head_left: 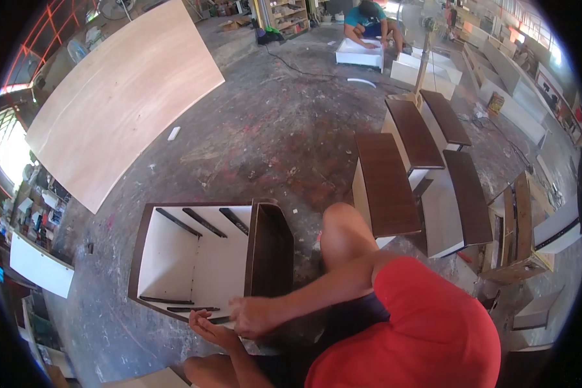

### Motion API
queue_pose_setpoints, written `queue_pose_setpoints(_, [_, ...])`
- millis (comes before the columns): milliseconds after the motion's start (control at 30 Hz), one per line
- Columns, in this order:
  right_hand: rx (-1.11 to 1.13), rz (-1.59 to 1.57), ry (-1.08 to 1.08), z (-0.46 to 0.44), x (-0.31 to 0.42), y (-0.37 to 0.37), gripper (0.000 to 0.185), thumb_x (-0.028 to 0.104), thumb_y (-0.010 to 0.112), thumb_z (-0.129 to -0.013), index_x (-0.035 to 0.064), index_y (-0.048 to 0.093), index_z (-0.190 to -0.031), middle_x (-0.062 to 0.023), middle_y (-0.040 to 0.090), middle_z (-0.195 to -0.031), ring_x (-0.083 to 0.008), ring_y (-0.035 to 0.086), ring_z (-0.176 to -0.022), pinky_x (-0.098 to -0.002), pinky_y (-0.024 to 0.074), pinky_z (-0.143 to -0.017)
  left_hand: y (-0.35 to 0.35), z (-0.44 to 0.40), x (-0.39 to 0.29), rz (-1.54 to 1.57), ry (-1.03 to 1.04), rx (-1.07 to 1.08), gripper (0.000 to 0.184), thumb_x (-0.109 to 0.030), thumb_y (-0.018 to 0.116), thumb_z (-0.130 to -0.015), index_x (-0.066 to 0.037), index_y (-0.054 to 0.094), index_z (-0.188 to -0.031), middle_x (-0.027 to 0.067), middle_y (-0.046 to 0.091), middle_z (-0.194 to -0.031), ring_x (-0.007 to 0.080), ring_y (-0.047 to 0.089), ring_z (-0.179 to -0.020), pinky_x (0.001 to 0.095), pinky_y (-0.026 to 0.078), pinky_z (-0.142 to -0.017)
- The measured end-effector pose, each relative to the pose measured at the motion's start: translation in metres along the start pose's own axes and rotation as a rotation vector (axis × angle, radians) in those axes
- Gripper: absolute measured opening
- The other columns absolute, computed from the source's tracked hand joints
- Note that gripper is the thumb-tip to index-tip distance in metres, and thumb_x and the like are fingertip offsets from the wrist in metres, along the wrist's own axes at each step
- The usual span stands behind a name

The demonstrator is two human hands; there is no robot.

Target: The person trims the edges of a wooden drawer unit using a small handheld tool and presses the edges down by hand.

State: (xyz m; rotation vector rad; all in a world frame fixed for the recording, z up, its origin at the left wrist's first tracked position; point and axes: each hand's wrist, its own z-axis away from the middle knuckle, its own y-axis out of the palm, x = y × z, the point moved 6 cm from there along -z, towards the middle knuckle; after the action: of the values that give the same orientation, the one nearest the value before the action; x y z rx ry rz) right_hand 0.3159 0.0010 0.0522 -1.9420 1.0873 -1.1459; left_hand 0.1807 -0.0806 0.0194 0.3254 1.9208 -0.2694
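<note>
A cabinet (135, 262) with dark brown edges and a white inside lies on the floor in front of me. Black drawer slides (204, 223) run along its far inner wall, with more slides (167, 301) along the near wall. My right hand (255, 315) is closed in a fist at the cabinet's near edge; whatever it grips is hidden. Just left of it, my left hand (215, 331) reaches over the same edge, palm turned up, fingers loosely bent and apart, close to a near slide. I see nothing held in it.
To my right stand several drawers with dark brown fronts (387, 184). A wooden frame (517, 226) lies beyond them. At far left leans a large plywood sheet (126, 97). A person (368, 26) works on a white drawer box (359, 57) at the back.
</note>
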Motion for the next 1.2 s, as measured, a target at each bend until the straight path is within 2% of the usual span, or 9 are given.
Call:
queue_pose_setpoints(133, [-0.124,0.074,0.008,0.005,-0.014,-0.022,0.017,0.026,0.071,-0.088,0.0136,0.074,-0.077,-0.0051,0.069,-0.077,-0.0239,0.071,-0.093,-0.0615,0.0398,-0.119,-0.001,0.001,-0.006,-0.057,0.088,0.024,0.034,-0.026,0.042,-0.120,0.002,0.056,-0.135,0.0098,0.057,-0.111,0.0212,0.055,-0.099,0.0388,0.048,-0.094])
queue_pose_setpoints(467, [0.112,0.148,0.040,0.000,-0.023,-0.026,0.020,0.029,0.068,-0.093,0.0157,0.076,-0.081,-0.0031,0.072,-0.076,-0.0253,0.072,-0.087,-0.0592,0.0431,-0.115,-0.005,0.001,-0.002,-0.048,0.003,-0.040,0.038,-0.031,0.040,-0.121,0.001,0.056,-0.135,0.0094,0.058,-0.109,0.0211,0.054,-0.096,0.0381,0.048,-0.091])
queue_pose_setpoints(667, [0.010,-0.003,-0.011,-0.003,0.005,0.004,0.023,0.033,0.070,-0.090,0.0145,0.076,-0.077,-0.0060,0.073,-0.075,-0.0269,0.072,-0.080,-0.0564,0.0444,-0.111,-0.003,0.001,0.006,-0.053,0.002,-0.026,0.040,-0.032,0.040,-0.121,0.000,0.056,-0.138,0.0095,0.059,-0.110,0.0209,0.054,-0.096,0.0377,0.048,-0.090])
queue_pose_setpoints(767, [0.111,0.128,0.133,0.001,-0.025,-0.030,0.025,0.033,0.070,-0.090,0.0144,0.076,-0.075,-0.0063,0.074,-0.076,-0.0269,0.073,-0.082,-0.0540,0.0452,-0.111,-0.011,-0.001,0.010,-0.090,0.001,0.003,0.044,-0.034,0.040,-0.121,0.000,0.056,-0.143,0.0101,0.059,-0.114,0.0215,0.055,-0.099,0.0388,0.049,-0.091])
queue_pose_setpoints(867, [0.245,0.262,0.023,-0.008,-0.012,-0.007,0.023,0.034,0.071,-0.090,0.0157,0.077,-0.077,-0.0052,0.073,-0.075,-0.0265,0.073,-0.084,-0.0563,0.0442,-0.113,-0.010,0.000,0.011,-0.100,-0.023,0.000,0.041,-0.032,0.043,-0.120,0.000,0.056,-0.142,0.0103,0.060,-0.114,0.0217,0.056,-0.099,0.0379,0.049,-0.091])
queue_pose_setpoints(933, [0.081,0.095,-0.014,-0.012,-0.006,0.027,0.023,0.035,0.071,-0.089,0.0163,0.077,-0.077,-0.0048,0.073,-0.074,-0.0257,0.074,-0.085,-0.0570,0.0433,-0.113,-0.008,0.000,0.012,-0.087,-0.039,0.006,0.036,-0.028,0.046,-0.120,0.000,0.055,-0.140,0.0109,0.062,-0.116,0.0217,0.057,-0.101,0.0367,0.048,-0.092])
queue_pose_setpoints(1067, [0.060,0.073,0.051,-0.002,-0.016,-0.007,0.021,0.033,0.071,-0.089,0.0161,0.077,-0.077,-0.0045,0.072,-0.073,-0.0244,0.073,-0.087,-0.0570,0.0441,-0.113,-0.002,-0.003,0.012,-0.268,0.015,0.237,0.029,-0.014,0.054,-0.113,0.002,0.059,-0.137,0.0139,0.066,-0.124,0.0264,0.062,-0.114,0.0391,0.049,-0.102])
queue_pose_setpoints(1167, [-0.090,0.065,-0.003,0.010,-0.039,-0.033,0.022,0.032,0.070,-0.088,0.0180,0.079,-0.073,-0.0062,0.075,-0.075,-0.0285,0.070,-0.073,-0.0508,0.0470,-0.093,0.008,0.002,-0.022,-0.446,-0.003,0.552,0.034,-0.006,0.057,-0.107,0.003,0.062,-0.139,0.0172,0.068,-0.132,0.0308,0.064,-0.126,0.0422,0.048,-0.112])
queue_pose_setpoints(1200, [-0.046,0.071,0.036,0.013,-0.050,-0.036,0.021,0.031,0.071,-0.089,0.0177,0.079,-0.076,-0.0053,0.075,-0.077,-0.0277,0.071,-0.079,-0.0526,0.0459,-0.100,0.015,0.012,-0.038,-0.425,-0.030,0.641,0.036,-0.005,0.057,-0.105,0.003,0.062,-0.140,0.0181,0.069,-0.134,0.0319,0.065,-0.128,0.0434,0.047,-0.114])
